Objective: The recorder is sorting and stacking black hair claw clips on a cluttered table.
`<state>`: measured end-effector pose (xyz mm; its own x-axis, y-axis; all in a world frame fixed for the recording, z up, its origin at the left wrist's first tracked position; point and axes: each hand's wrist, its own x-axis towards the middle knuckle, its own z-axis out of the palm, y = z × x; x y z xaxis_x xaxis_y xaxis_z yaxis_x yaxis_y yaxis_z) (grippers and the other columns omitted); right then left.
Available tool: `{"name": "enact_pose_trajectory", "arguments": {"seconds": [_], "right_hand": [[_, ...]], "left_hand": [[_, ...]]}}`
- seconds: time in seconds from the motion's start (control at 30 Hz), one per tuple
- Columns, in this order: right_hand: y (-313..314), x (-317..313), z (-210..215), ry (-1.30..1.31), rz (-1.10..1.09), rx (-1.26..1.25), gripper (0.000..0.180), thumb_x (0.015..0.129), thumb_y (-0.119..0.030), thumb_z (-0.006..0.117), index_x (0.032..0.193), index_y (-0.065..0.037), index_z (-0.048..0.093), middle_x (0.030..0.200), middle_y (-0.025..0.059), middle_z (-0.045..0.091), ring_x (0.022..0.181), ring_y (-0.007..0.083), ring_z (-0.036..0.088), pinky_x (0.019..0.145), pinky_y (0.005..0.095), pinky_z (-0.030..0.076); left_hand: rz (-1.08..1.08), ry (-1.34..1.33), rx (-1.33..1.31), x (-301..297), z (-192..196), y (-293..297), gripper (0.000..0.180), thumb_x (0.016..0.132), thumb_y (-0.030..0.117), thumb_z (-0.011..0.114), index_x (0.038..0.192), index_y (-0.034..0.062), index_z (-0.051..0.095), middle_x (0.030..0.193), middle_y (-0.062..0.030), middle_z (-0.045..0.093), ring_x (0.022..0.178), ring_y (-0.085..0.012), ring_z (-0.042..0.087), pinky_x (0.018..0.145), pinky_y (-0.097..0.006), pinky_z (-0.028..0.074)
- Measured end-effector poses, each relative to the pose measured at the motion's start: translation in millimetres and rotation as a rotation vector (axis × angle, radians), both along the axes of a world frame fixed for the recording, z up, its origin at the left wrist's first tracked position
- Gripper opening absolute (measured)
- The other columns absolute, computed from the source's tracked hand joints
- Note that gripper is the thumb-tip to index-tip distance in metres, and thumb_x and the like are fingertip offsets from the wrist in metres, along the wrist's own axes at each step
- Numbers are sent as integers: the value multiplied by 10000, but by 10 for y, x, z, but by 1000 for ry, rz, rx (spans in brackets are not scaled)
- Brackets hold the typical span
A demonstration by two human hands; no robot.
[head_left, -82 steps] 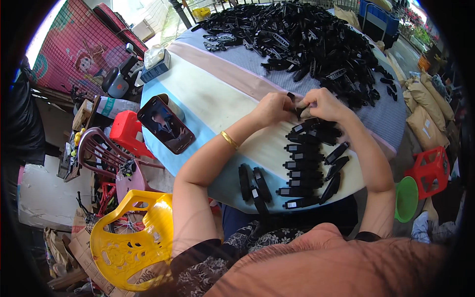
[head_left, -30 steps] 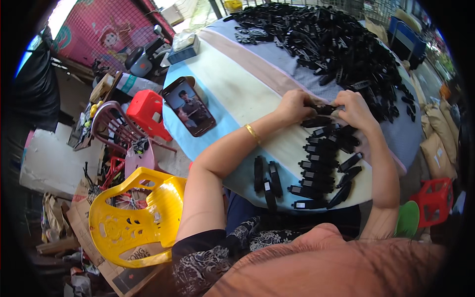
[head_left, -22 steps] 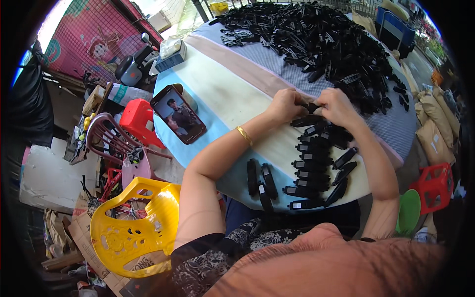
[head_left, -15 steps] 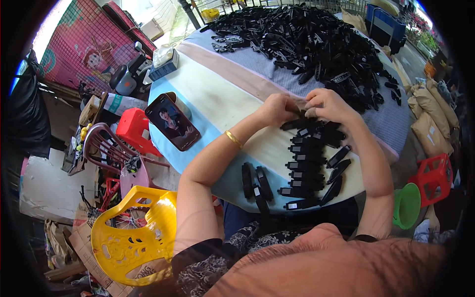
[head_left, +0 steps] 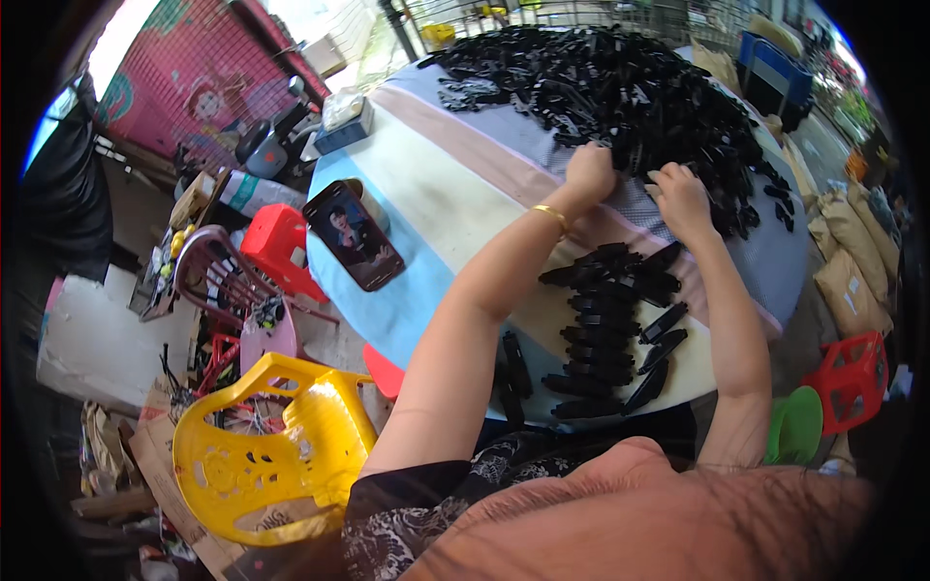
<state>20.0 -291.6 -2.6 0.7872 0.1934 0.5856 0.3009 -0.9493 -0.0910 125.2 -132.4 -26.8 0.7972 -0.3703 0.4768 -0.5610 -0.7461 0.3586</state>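
Observation:
A big heap of black plastic pieces (head_left: 630, 97) covers the far part of the round table. At its near edge is my left hand (head_left: 593, 172), a gold bangle on the wrist; its fingertips are hidden, so I cannot tell whether it holds a piece. My right hand (head_left: 681, 201) is a little to the right, its bent fingers apart at the heap's edge, with nothing visible in them. Closer to me, black elongated parts lie stacked in a column (head_left: 599, 334). Several more parts (head_left: 662, 351) lie to the column's right, and a few (head_left: 516, 366) at its left, partly behind my left forearm.
On the table's left a phone (head_left: 354, 235) leans against a round container (head_left: 373, 205), with a tissue box (head_left: 344, 128) farther back. A yellow chair (head_left: 281, 426) stands at the lower left. Red stools (head_left: 848, 382) and a green bucket (head_left: 794, 423) flank the table.
Both hands have moved away from the far end of the column, forward to the heap, and are now farther apart. The view has shifted slightly.

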Motion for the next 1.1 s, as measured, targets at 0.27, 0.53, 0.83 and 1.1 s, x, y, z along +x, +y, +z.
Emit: {"name": "enact_pose_trajectory", "arguments": {"seconds": [0.27, 0.53, 0.83, 1.1], "right_hand": [[46, -11, 57, 54, -54, -104, 190, 723, -72, 646, 898, -74, 574, 866, 44, 593, 888, 232, 546, 768, 368, 419], [478, -309, 258, 172, 190, 112, 145, 732, -86, 575, 843, -8, 628, 819, 161, 579, 779, 342, 580, 708, 409, 479], [218, -286, 358, 927, 321, 644, 379, 762, 64, 393, 1081, 4, 587, 719, 16, 587, 622, 59, 562, 558, 199, 463], [195, -287, 391, 865, 407, 374, 368, 656, 111, 565, 993, -11, 646, 786, 42, 551, 663, 112, 541, 629, 249, 481]], "left_hand": [[-303, 111, 102, -455, 135, 522, 222, 643, 213, 655, 793, 51, 678, 789, -165, 630, 786, -339, 602, 724, -418, 485], [-465, 52, -84, -927, 84, 940, 227, 627, 192, 702, 822, 80, 671, 852, -106, 600, 883, -318, 532, 779, -396, 460], [-453, 24, -90, -946, 89, 925, 243, 660, 174, 676, 864, 45, 654, 905, -148, 584, 890, -335, 522, 794, -402, 444], [-432, 10, -146, -949, 49, 915, 231, 668, 158, 665, 870, 46, 664, 926, -150, 577, 920, -333, 517, 818, -396, 440]]}}
